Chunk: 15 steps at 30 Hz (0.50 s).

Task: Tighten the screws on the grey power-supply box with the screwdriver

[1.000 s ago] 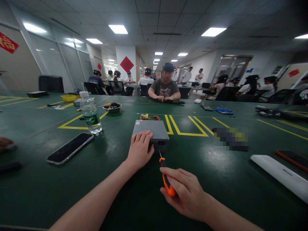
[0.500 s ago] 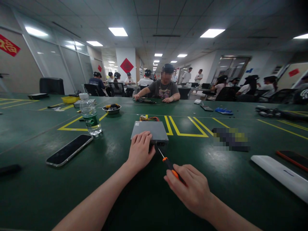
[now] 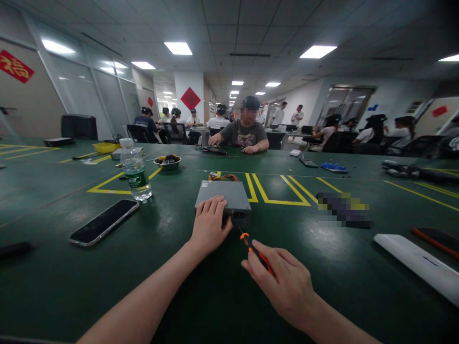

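A grey metal computer power supply point(image 3: 234, 192) lies on the green table in front of me, with bundled coloured wires point(image 3: 224, 177) at its far side. Over its left near corner, my left hand point(image 3: 211, 222) grips it, fingers on the top and thumb against the near face. My right hand point(image 3: 279, 279) is closed around the orange-and-black handle of a screwdriver point(image 3: 248, 240). The screwdriver's thin shaft points at the near face of the power supply, beside the dark socket. Whether its tip touches the metal, I cannot tell.
To the left stand a water bottle point(image 3: 136, 174) and a phone point(image 3: 103, 223), with a metal bowl point(image 3: 167, 166) of small items beyond. A white case point(image 3: 418, 263) lies at right. Across the table point(image 3: 186, 306) sits a person point(image 3: 245, 131).
The screwdriver's handle has turned and shifted slightly left in my right hand. My left hand and the power supply stay put. The person opposite has moved a hand.
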Motion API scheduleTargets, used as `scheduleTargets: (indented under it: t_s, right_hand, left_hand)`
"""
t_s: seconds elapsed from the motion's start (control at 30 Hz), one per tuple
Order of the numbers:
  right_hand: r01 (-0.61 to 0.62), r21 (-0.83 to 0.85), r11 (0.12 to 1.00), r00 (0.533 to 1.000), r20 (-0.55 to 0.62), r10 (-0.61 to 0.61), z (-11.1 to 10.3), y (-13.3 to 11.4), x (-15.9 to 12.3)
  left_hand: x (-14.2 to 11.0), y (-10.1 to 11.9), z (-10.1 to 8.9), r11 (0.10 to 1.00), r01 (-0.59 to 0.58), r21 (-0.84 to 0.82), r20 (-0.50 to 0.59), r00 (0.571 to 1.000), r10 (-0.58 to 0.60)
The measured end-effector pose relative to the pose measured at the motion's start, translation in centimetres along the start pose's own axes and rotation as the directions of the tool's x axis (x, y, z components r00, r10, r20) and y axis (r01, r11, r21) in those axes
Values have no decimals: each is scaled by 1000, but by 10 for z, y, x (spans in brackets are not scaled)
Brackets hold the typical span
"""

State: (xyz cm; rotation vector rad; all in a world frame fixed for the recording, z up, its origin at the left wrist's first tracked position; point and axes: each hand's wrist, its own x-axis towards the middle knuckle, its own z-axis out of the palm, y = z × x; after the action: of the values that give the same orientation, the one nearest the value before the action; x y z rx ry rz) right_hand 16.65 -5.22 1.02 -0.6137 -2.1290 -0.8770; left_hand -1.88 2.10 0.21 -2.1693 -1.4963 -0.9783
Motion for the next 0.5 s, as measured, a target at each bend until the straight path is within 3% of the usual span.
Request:
scheduleTargets:
  t_s: [0.13,0.3,0.5]
  right_hand:
    - [-23,28,999,1000,-2,23,2,-7,2]
    - [95,72,993,995,4,-96,1,-4,7]
    - [4,39,999,1000,-20,-3,0,6,2]
  left_hand:
    - [0,0,1,1000,-1,0,-5,1000,1]
    - [0,1,0,1000,-7,-2,-12,1000,7]
    - [0,1,0,1000,-3,-5,-17,1000,3]
